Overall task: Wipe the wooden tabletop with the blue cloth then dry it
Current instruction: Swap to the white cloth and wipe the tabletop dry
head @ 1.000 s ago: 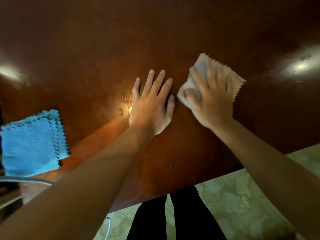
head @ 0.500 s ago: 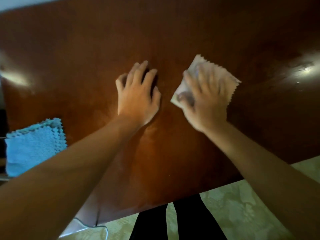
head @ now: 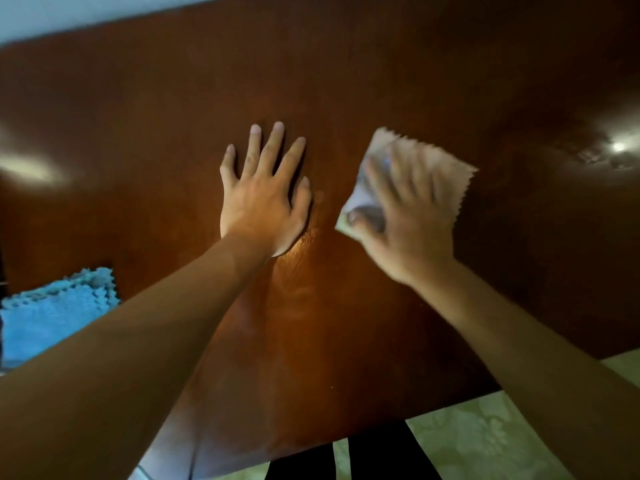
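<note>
wooden tabletop [head: 346, 81] | cloths: 2 (blue cloth [head: 52, 320] idle) | left hand [head: 263, 199] flat, empty | right hand [head: 405, 216] presses pale cloth [head: 440, 171]

Both forearms are bare, without sleeves, watch or rings; black trousers [head: 363, 455] cover the two legs below.

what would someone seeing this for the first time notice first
Most striking are the two bare hands on the glossy wooden tabletop: the left hand lies flat with fingers spread near the middle, and the blurred right hand beside it presses on a pale zigzag-edged cloth. Next comes the blue cloth, lying untouched at the table's left edge.
</note>
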`<state>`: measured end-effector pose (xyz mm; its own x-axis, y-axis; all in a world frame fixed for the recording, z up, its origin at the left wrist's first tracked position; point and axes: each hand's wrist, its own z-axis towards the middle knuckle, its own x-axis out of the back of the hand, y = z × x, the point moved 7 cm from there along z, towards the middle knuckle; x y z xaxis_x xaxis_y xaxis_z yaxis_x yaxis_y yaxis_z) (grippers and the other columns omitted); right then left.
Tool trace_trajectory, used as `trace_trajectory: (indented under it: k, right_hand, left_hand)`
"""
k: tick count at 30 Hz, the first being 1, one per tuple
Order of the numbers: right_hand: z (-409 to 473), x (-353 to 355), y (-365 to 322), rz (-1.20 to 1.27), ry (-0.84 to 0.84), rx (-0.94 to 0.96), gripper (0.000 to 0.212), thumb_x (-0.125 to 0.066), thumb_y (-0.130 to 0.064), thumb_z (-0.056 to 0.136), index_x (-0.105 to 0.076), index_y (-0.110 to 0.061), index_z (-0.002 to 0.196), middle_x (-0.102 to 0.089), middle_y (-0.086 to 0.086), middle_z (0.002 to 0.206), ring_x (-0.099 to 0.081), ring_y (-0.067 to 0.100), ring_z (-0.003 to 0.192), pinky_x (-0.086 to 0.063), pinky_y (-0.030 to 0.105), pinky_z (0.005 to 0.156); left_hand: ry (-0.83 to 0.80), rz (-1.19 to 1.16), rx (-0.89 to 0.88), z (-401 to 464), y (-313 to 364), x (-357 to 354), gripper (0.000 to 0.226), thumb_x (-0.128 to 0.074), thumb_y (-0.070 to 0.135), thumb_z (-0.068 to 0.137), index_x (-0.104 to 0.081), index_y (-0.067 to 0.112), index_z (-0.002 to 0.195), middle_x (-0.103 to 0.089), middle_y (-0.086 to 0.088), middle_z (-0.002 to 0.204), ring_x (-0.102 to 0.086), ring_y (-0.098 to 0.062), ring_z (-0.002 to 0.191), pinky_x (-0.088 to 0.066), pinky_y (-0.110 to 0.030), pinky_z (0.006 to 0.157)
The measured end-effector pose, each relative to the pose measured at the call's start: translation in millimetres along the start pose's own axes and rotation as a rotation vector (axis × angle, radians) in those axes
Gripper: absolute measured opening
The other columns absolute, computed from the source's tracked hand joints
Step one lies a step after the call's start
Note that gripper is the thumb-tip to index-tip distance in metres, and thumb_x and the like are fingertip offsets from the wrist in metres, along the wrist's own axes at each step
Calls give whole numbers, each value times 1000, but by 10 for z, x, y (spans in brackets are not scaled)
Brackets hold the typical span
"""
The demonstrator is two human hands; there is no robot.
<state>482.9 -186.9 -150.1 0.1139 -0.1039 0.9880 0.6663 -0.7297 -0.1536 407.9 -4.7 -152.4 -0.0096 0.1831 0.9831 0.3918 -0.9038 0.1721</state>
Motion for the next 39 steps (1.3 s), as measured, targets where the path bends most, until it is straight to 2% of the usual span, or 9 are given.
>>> trace_trajectory:
  k: [5, 12, 17, 21, 25, 28, 32, 35, 39]
  right_hand:
    - [-184, -73, -287, -22, -13, 276, 73, -37, -68, 99, -35, -27, 159, -21, 5, 170, -12, 30, 159, -14, 55, 127]
    - [631, 22, 112, -46, -73, 64, 74, -25, -66, 96, -27, -31, 161, -16, 9, 171, -10, 31, 159, -11, 53, 127]
    - [201, -58, -290, -45, -43, 246, 68, -30, -65, 101, -29, -30, 160, -20, 5, 170, -11, 32, 159, -14, 56, 126]
    - [332, -38, -192, -13, -64, 334, 70, -28, -70, 99, -31, -32, 158, -22, 10, 169, -15, 33, 158, -15, 55, 126]
    - [1036, 48, 168, -11, -74, 118, 78, -23, -72, 94, -26, -31, 161, -20, 16, 169, -14, 37, 157, -12, 53, 124]
    - [1262, 57, 151, -47, -95, 60, 75, -22, -68, 95, -26, -31, 161, -18, 12, 170, -14, 36, 157, -13, 55, 124]
    - [711, -20, -200, -34, -79, 261, 69, -26, -68, 100, -27, -35, 160, -19, 5, 171, -14, 31, 158, -13, 52, 126]
    - [511, -43, -259, -37, -87, 397, 70, -33, -67, 99, -33, -30, 159, -24, 7, 169, -16, 31, 158, -14, 54, 127]
    - [1115, 26, -47, -30, -113, 300, 80, -25, -71, 96, -20, -26, 163, -17, 9, 171, -10, 31, 159, -10, 51, 128]
  left_hand:
    - [8, -15, -7, -4, 7, 1, 58, -22, 49, 104, -24, 28, 158, -15, -3, 168, -3, -26, 155, -3, -56, 122]
    - [18, -8, 5, -19, -1, 16, 57, -26, 48, 104, -27, 27, 157, -17, -4, 167, -6, -27, 155, -6, -57, 122]
    - [11, -22, 6, -10, -7, 2, 58, -24, 49, 103, -27, 28, 157, -16, -4, 168, -4, -26, 155, -5, -56, 122]
    - [8, -29, 5, -13, -7, -8, 57, -25, 49, 103, -28, 28, 157, -16, -3, 168, -4, -26, 155, -4, -56, 122]
    - [16, -21, 4, -15, -5, 13, 57, -28, 49, 104, -29, 28, 157, -17, -4, 167, -5, -27, 155, -2, -54, 122]
    - [21, -23, 3, -15, 4, 20, 57, -29, 49, 104, -30, 27, 156, -18, -4, 167, -5, -27, 155, -1, -53, 122]
    - [15, -14, 1, -17, -4, 7, 58, -27, 50, 103, -29, 27, 157, -18, -4, 167, -5, -27, 155, -2, -54, 122]
    - [15, -12, -1, -21, -2, 11, 58, -27, 51, 103, -29, 28, 156, -18, -4, 167, -5, -26, 155, -1, -53, 122]
    - [10, -22, 7, -20, -9, 12, 57, -28, 50, 103, -31, 27, 156, -20, -4, 167, -5, -27, 155, -3, -54, 122]
